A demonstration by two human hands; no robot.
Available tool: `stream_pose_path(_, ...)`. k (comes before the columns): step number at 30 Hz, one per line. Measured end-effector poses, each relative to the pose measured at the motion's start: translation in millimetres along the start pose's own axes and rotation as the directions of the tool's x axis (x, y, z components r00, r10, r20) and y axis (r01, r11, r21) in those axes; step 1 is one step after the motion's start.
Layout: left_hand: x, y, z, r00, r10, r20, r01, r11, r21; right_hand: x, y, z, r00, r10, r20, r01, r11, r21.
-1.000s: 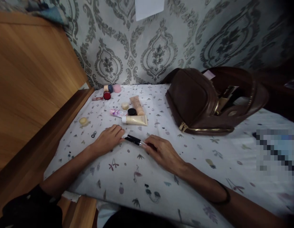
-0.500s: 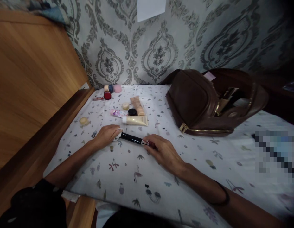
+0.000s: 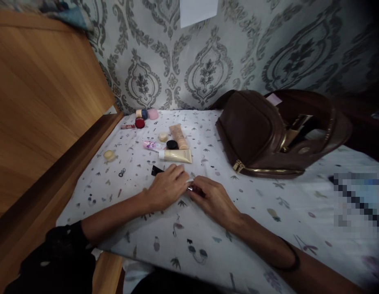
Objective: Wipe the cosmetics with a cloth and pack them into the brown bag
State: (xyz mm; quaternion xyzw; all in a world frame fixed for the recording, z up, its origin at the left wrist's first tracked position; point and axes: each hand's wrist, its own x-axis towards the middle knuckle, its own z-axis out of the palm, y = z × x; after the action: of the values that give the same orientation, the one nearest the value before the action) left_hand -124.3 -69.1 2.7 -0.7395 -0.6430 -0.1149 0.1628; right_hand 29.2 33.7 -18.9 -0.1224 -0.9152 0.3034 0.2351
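My left hand (image 3: 168, 188) is closed over the middle of a slim black stick (image 3: 157, 170) with a silver band; its square black end pokes out on the left. A bit of thin white cloth or tissue (image 3: 190, 180) shows at my left fingertips, between the hands. My right hand (image 3: 212, 200) grips the other end by the silver band, its fingers bent and hiding that end. Whether the stick is a brush or a cosmetic tube, I cannot tell. Just beyond the hands lie a cream tube (image 3: 175, 155), a black round lid (image 3: 171, 144) and a peach tube (image 3: 179, 137).
A brown bag (image 3: 247, 130) stands open at the right, with items inside. Farther left lie a pink patterned tube (image 3: 153, 145), small round pots (image 3: 109, 155), a red round container (image 3: 139, 123) and a pink one (image 3: 153, 114). A wooden panel (image 3: 48, 73) borders the left.
My left hand has slid right along the black stick with the white cloth, from its left end to beside my right hand. The right hand keeps its grip.
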Motion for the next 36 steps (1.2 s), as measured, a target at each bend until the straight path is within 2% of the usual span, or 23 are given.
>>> stream_pose_path(2,-2.9,-6.6,2.5,0.999,-0.026,-0.022,0.026,1.000,0.000,0.0,-0.5,-0.6,1.000,-0.011,0.013,0.011,1.000,0.002)
stream_pose_path(5,-12.2,-32.7,5.5,0.996,-0.079,-0.043,0.082,0.995,0.053,0.5,-1.9,-2.1,1.000,-0.008,0.024,0.008,1.000,0.015)
stream_pose_path(9,-24.1,-68.5,5.6,0.974,-0.226,0.011,0.222,0.964,0.147,1.2,-3.7,-3.2,1.000,0.015,0.027,-0.016,1.000,0.010)
stream_pose_path(12,-26.4,-79.0,3.9,0.937,-0.342,0.074,0.324,0.928,0.182,1.0,-4.5,-3.5,0.999,0.039,0.029,-0.038,0.999,-0.008)
stream_pose_path(15,-23.5,-75.1,1.7,0.915,-0.389,0.111,0.360,0.908,0.214,0.8,-4.5,-4.2,0.999,0.047,0.019,-0.047,0.999,0.004)
stream_pose_path(19,-17.2,-58.4,-2.8,0.927,-0.355,0.123,0.329,0.924,0.194,1.5,-4.9,-4.7,0.997,0.071,-0.027,-0.070,0.996,0.049)
stream_pose_path(22,-11.3,-39.1,-6.5,0.950,-0.290,0.118,0.281,0.956,0.086,2.2,-5.9,-4.1,0.996,0.084,-0.029,-0.081,0.993,0.082)
stream_pose_path(26,-2.1,-6.5,-7.9,0.984,-0.152,0.095,0.166,0.972,-0.164,2.2,-4.6,-2.8,0.998,0.064,-0.027,-0.062,0.995,0.084)
stream_pose_path(29,1.2,6.8,-5.0,0.992,-0.085,0.093,0.103,0.973,-0.207,1.8,-3.0,-2.7,0.999,0.052,-0.014,-0.051,0.997,0.054)
stream_pose_path(32,-2.2,-3.1,-1.1,0.988,-0.127,0.082,0.136,0.984,-0.114,1.4,-3.5,-3.2,0.998,0.056,0.007,-0.056,0.996,0.063)
stream_pose_path(36,-14.1,-39.8,0.4,0.949,-0.308,0.069,0.309,0.951,-0.006,1.3,-5.3,-3.0,0.998,0.057,0.004,-0.057,0.997,0.056)
